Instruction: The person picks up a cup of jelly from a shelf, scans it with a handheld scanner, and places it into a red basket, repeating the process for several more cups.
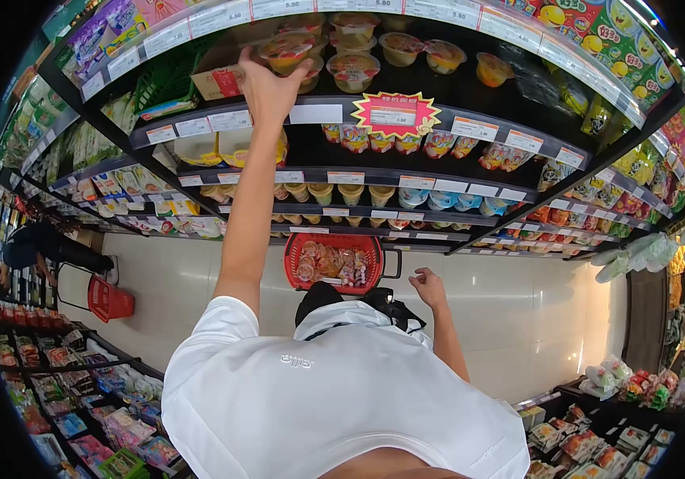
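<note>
Holds a lidded cup [285,49] in the left grip [271,89] and could topple adjacent cups [353,72] on the shelf [462,92] through a sideways pull.

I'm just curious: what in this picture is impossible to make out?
All in the head view:
Left hand: its own back hides the palm side, so how firmly it holds the cup, if at all, is unclear.
Packs in the red basket: labels too small; the upper ones hide any beneath.
Price tags: fine print too small.
Pink package, upper left: cut off by the top edge.
</note>
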The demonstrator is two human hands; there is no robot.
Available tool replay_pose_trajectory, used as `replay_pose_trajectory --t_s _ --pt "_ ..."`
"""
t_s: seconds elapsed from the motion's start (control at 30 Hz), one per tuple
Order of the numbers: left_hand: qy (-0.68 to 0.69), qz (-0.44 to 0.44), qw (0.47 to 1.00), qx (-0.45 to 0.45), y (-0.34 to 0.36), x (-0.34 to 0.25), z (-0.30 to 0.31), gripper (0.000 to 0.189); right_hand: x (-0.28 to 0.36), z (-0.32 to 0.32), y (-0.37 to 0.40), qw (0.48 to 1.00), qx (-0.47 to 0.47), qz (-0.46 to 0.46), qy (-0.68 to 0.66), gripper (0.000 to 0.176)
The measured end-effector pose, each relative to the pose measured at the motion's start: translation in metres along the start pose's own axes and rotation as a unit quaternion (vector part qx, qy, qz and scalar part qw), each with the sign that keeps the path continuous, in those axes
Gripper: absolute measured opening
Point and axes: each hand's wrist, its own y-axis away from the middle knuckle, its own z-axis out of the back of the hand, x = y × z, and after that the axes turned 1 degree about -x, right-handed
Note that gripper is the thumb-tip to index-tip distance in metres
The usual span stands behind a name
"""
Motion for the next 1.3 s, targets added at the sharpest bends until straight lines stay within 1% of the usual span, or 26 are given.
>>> replay_pose_trajectory --t_s 0.13,0.2,0.23,0.3,0.33,0.4,0.43,0.47,0.5,0.53,0.6,0.63,0.67,0.73,0.87,0.93,0.97,1.0,1.03,1.07,1.1,1.13,1.2,1.23,1.27,1.3 --pt "0.039 -0.027 0.999 -0.016 -0.002 0.004 -0.010 0.102 -0.003 -0.002 0.005 0.999 0.027 -0.007 0.046 0.041" --pt "0.119 -0.030 0.992 -0.019 -0.003 0.013 -0.015 0.101 -0.004 -0.005 0.008 0.997 0.041 -0.006 0.068 0.042" --pt "0.120 -0.032 0.992 -0.018 -0.001 0.017 -0.016 0.101 -0.004 -0.007 0.010 0.997 0.047 -0.004 0.067 0.042" --pt "0.206 -0.069 0.975 -0.057 0.002 0.012 -0.013 0.095 -0.002 -0.008 0.012 0.997 0.048 0.000 0.066 0.043" --pt "0.208 -0.071 0.974 -0.058 0.007 0.010 -0.010 0.095 -0.002 -0.008 0.013 0.996 0.049 0.000 0.072 0.043" --pt "0.386 0.001 0.922 -0.042 0.028 -0.016 0.015 0.088 0.000 -0.009 0.011 0.996 0.050 -0.001 0.075 0.042" --pt "0.444 0.001 0.895 -0.033 0.039 -0.022 0.020 0.078 -0.001 -0.009 0.009 0.996 0.045 0.007 0.074 0.042" --pt "0.442 0.003 0.897 -0.029 0.052 -0.025 0.025 0.078 -0.002 -0.010 0.010 0.996 0.041 0.013 0.074 0.041" --pt "0.575 0.092 0.811 0.052 0.065 -0.027 0.029 0.077 -0.002 -0.011 0.010 0.996 0.044 0.009 0.073 0.041" --pt "0.687 0.178 0.693 0.128 0.079 -0.031 0.033 0.078 -0.001 -0.009 0.007 0.997 0.034 0.023 0.071 0.041" --pt "0.750 0.208 0.586 0.226 0.105 -0.052 0.046 0.084 0.005 -0.006 0.007 0.996 0.031 0.034 0.070 0.041" --pt "0.804 0.261 0.477 0.240 0.117 -0.054 0.047 0.085 0.010 -0.004 0.006 0.996 0.038 0.034 0.077 0.041" --pt "0.842 0.214 0.408 0.279 0.126 -0.056 0.043 0.083 0.011 -0.004 0.007 0.995 0.046 0.034 0.085 0.041" --pt "0.857 0.249 0.347 0.290 0.142 -0.063 0.047 0.083 0.015 -0.004 0.007 0.993 0.058 0.038 0.093 0.041" --pt "0.854 0.267 0.346 0.282 0.157 -0.067 0.052 0.080 0.019 -0.007 0.004 0.988 0.080 0.064 0.113 0.040" --pt "0.761 0.255 0.544 0.244 0.159 -0.069 0.056 0.086 0.019 -0.011 0.003 0.988 0.087 0.065 0.114 0.040" --pt "0.771 0.257 0.548 0.199 0.160 -0.076 0.057 0.078 0.018 -0.013 0.002 0.987 0.093 0.063 0.111 0.040" --pt "0.770 0.256 0.549 0.200 0.160 -0.074 0.059 0.078 0.017 -0.015 0.002 0.987 0.099 0.061 0.108 0.041" --pt "0.672 0.138 0.698 0.205 0.159 -0.070 0.061 0.073 0.017 -0.016 0.002 0.987 0.100 0.061 0.107 0.041" --pt "0.542 0.013 0.816 0.202 0.157 -0.067 0.063 0.068 0.017 -0.018 0.001 0.986 0.106 0.065 0.111 0.041" --pt "0.408 -0.119 0.893 0.148 0.156 -0.067 0.065 0.068 0.016 -0.020 0.000 0.985 0.112 0.069 0.115 0.041" --pt "0.407 -0.120 0.893 0.149 0.154 -0.067 0.067 0.068 0.016 -0.021 0.000 0.985 0.113 0.069 0.113 0.041" --pt "0.256 -0.238 0.929 0.121 0.151 -0.069 0.071 0.064 0.019 -0.023 0.000 0.984 0.114 0.085 0.107 0.040" --pt "0.274 -0.198 0.934 0.115 0.156 -0.068 0.072 0.060 0.021 -0.023 -0.002 0.984 0.114 0.086 0.106 0.040" --pt "0.272 -0.198 0.935 0.116 0.159 -0.069 0.073 0.060 0.021 -0.026 -0.003 0.984 0.109 0.096 0.101 0.039" --pt "0.283 -0.184 0.938 0.085 0.162 -0.070 0.073 0.059 0.021 -0.029 -0.004 0.984 0.105 0.106 0.095 0.038"
